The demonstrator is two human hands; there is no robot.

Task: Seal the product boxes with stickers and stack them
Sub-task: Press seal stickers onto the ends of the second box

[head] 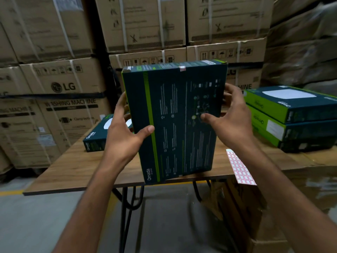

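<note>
At the far left, strapped brown cartons (pixel 60 84) stood stacked behind a wooden table (pixel 76 168), and a lone flat box (pixel 94 142) lay on the table's left end. The left hand (pixel 125 132) gripped the left edge of the held box (pixel 178 121), thumb on the near face and fingers behind. That box stood upright above the table's front edge, dark teal with a bright green stripe, small print blurred, and a small red-and-white sticker (pixel 182 68) over its top edge. The right hand (pixel 231 123) clasped its right edge likewise. Further right, a sticker sheet (pixel 240 168) overhung the table's front edge, and a stack of three boxes (pixel 295 115) sat behind it. A floor carton (pixel 255 216) stood below; its contents could not be made out.
</note>
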